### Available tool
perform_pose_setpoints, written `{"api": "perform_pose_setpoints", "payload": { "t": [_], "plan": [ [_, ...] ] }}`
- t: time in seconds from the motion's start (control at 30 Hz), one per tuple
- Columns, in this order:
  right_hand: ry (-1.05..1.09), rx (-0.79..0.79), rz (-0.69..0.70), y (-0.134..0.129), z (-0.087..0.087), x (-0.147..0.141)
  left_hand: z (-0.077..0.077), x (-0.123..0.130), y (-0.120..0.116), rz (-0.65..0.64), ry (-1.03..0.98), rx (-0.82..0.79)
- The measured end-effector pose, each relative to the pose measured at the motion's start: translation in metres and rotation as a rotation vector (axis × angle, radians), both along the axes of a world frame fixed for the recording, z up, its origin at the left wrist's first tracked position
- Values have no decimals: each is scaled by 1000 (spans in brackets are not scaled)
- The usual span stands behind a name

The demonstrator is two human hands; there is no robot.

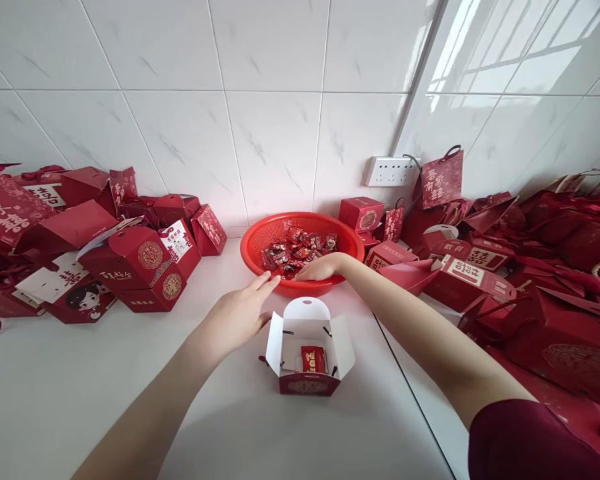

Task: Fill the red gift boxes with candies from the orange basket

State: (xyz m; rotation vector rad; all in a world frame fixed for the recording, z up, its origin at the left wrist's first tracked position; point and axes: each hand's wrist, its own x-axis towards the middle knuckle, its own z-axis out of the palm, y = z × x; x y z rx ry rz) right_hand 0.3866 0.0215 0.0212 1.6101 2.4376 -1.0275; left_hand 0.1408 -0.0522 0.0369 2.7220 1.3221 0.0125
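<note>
A red plastic basket (255,233) with perforated sides holds many small red-wrapped candies (300,245). My right hand (321,267) reaches over its near right rim, down among the candies; the back of the hand hides most of the fingers and whatever they may grip. At the front left rim is my left hand (245,310), palm down, fingers stretched out and holding nothing. Between my forearms stands a red gift box (310,385), its lid and white side flaps spread apart. One red packet (313,359) with gold lettering lies inside it.
Several red gift boxes (150,267) are heaped on the left of the white table (220,427). Another pile of red boxes (460,273) crowds the right side. A power strip (391,171) sits against the tiled wall (275,147). A dark seam runs along the table at right.
</note>
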Motion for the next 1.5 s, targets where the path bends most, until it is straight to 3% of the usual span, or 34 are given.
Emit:
{"api": "perform_pose_setpoints", "payload": {
  "t": [0.13,0.23,0.33,0.43,0.53,0.63,0.7,0.83,0.9,0.97,1.1,1.27,1.37,1.5],
  "plan": [
    [227,53,42,-13,1,7,3,0,1,-8,16,-21],
    [659,215,-75,-36,-3,7,6,1,3,-3,-27,-43],
    [1037,315,-157,-69,-2,0,10,3,2,-6,-202,-27],
    [1132,274,-105,-98,6,-7,14,7,-1,-31,-398,-58],
    [1100,250,-38,-114,17,-9,16,9,-4,-57,-490,-192],
    [988,423,-57,-112,21,-2,14,11,-6,-75,-489,-270],
    [830,589,-194,-103,18,7,13,12,-6,-75,-486,-226],
    [374,913,-637,-81,2,31,9,12,-1,-22,-396,-63],
    [189,1029,-731,-76,-4,41,8,11,4,15,-296,2],
    [129,1077,-732,-74,-5,46,6,9,10,17,-219,52],
    [185,943,-642,-57,5,40,3,7,15,-39,-166,75],
    [20,453,-374,15,18,21,0,8,9,-30,-95,87],
    [-33,221,-295,53,5,13,-1,11,8,-5,-53,109],
    [-127,43,-263,75,-28,10,0,12,8,-8,-23,115]
  ]
}}
